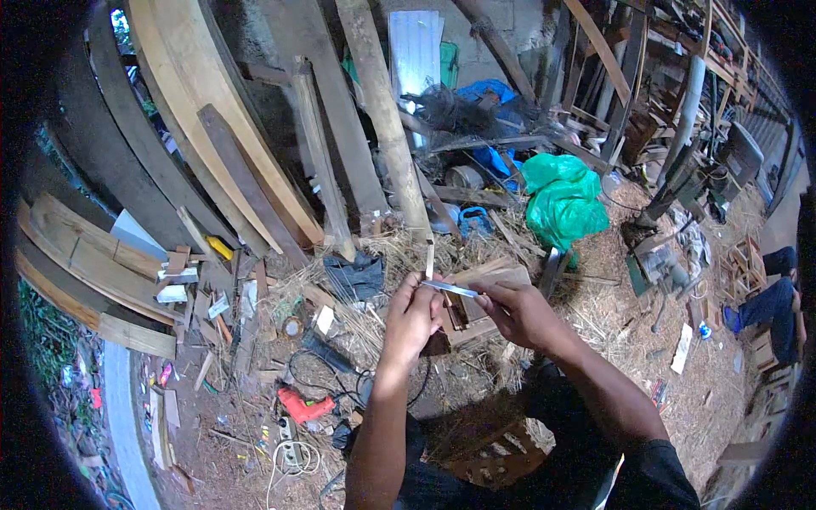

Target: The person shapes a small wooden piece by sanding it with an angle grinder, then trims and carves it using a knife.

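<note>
My left hand [413,313] is closed around a thin pale wooden strip [430,257], which sticks up above the fingers. A slim, shiny, light-coloured piece [452,289] runs between the two hands, its left end at my left fingers. Its right end is pinched in my right hand [515,314]. What the piece is cannot be made out. Just below and behind the hands is a wooden frame-like object [476,327], partly hidden by them.
A red power tool [304,405] and a power strip [291,450] with cables lie at the lower left. Boards [183,93] lean at the left. A green plastic bag [565,200] is beyond my right hand. A seated person [769,306] is at far right.
</note>
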Available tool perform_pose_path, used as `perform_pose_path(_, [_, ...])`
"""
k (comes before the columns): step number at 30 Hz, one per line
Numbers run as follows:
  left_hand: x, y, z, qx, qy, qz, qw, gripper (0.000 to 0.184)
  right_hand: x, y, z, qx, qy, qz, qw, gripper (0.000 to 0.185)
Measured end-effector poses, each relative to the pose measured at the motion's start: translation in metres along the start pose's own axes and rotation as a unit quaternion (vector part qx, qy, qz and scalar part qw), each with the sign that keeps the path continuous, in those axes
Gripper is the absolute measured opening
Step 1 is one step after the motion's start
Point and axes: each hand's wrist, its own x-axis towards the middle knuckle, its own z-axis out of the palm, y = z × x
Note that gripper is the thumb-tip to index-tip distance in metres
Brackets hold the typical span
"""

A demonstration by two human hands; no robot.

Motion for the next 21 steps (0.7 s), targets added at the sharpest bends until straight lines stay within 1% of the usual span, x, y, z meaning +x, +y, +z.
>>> perform_pose_path(1, [0.000,0.000,0.001,0.001,-0.002,0.008,1.000,0.016,0.000,0.002,-0.002,-0.012,-0.003,-0.006,1.000,0.023])
perform_pose_path(4, [0.000,-0.003,0.005,0.093,0.000,0.070,0.993,0.013,0.002,0.001,-0.012,-0.048,-0.042,0.024,0.998,0.024])
perform_pose_path(5, [0.001,-0.005,0.006,0.083,-0.008,0.094,0.992,0.009,-0.001,0.002,-0.012,-0.044,-0.043,0.020,0.998,0.024])
perform_pose_path(8, [0.001,-0.008,0.005,0.088,0.001,0.108,0.990,0.008,-0.001,0.006,-0.009,-0.042,-0.026,0.007,0.999,0.024])
perform_pose_path(11, [0.000,-0.006,0.004,0.093,-0.006,0.099,0.991,0.007,-0.002,0.005,-0.008,-0.048,-0.002,0.011,0.999,0.023])
perform_pose_path(16, [0.003,-0.014,0.005,0.122,0.022,0.125,0.984,0.009,0.000,0.007,-0.011,-0.074,0.019,0.008,0.997,0.021])
perform_pose_path(21, [0.002,-0.017,0.005,0.131,0.039,0.113,0.984,0.011,0.000,-0.003,-0.011,-0.127,-0.011,0.063,0.990,0.023])
